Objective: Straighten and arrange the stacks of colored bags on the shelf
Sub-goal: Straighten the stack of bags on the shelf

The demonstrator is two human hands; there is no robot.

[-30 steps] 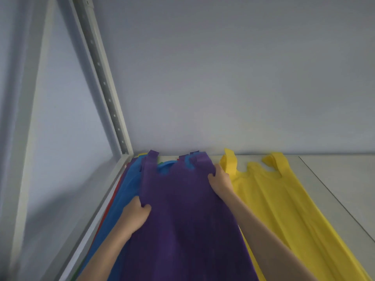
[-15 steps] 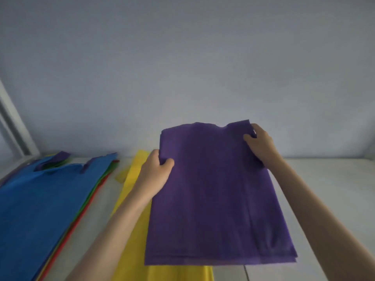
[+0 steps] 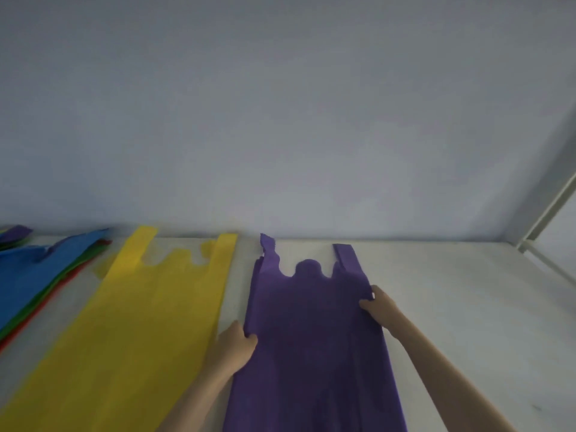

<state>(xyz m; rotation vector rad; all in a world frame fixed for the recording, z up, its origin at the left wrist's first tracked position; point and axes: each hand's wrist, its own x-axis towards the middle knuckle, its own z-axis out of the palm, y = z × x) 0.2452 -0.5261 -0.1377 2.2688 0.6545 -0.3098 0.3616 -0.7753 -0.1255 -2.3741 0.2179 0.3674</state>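
Both hands, left hand [image 3: 235, 341] at nine o'clock and right hand [image 3: 375, 302] at three, pinch the flat purple handled bag stack [image 3: 311, 338]; square its edges evenly.

A plain pale grey wall [image 3: 280, 104] fills the background; a white metal upright post [image 3: 548, 213] slants at the wall's right edge.

Bare hands, left [image 3: 232, 346] & right [image 3: 378, 305], forearms uncovered (no sleeves, rings, watch visible)
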